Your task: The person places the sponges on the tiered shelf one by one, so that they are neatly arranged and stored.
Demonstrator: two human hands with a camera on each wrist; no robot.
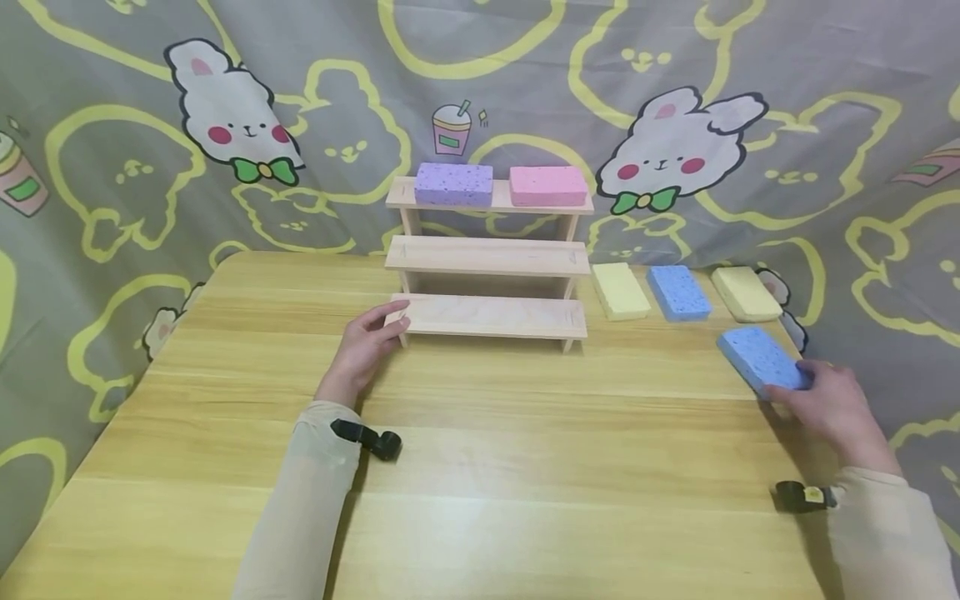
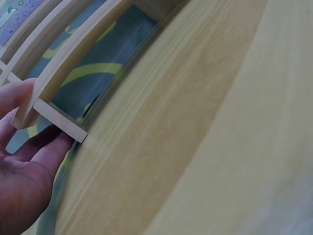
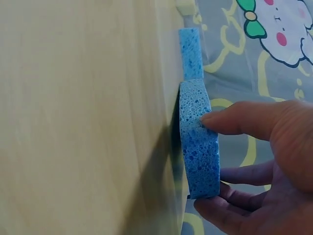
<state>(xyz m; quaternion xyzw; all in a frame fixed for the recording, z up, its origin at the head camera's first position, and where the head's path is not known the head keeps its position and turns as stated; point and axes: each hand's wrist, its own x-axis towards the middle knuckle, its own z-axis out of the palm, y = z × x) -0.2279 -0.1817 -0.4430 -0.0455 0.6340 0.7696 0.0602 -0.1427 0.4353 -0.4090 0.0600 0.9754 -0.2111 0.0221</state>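
My left hand (image 1: pixel 366 348) grips the left end of the lowest step of a three-step wooden display rack (image 1: pixel 487 318). In the left wrist view, the thumb lies over the step's end, and the fingers are beside its leg (image 2: pixel 61 121). Off to the right, my right hand (image 1: pixel 834 406) pinches a blue sponge (image 1: pixel 759 358) by its near end. The right wrist view shows the thumb on one face of this sponge (image 3: pixel 199 142) and fingers at its other end; a dark shadow falls on the table beside it.
On the rack's top step sit a purple sponge (image 1: pixel 453 185) and a pink sponge (image 1: pixel 548 186). Right of the rack lie a yellow sponge (image 1: pixel 620 292), another blue sponge (image 1: pixel 678 292) and a second yellow sponge (image 1: pixel 746 293). A patterned curtain (image 1: pixel 510 50) hangs behind the wooden table (image 1: pixel 480 467).
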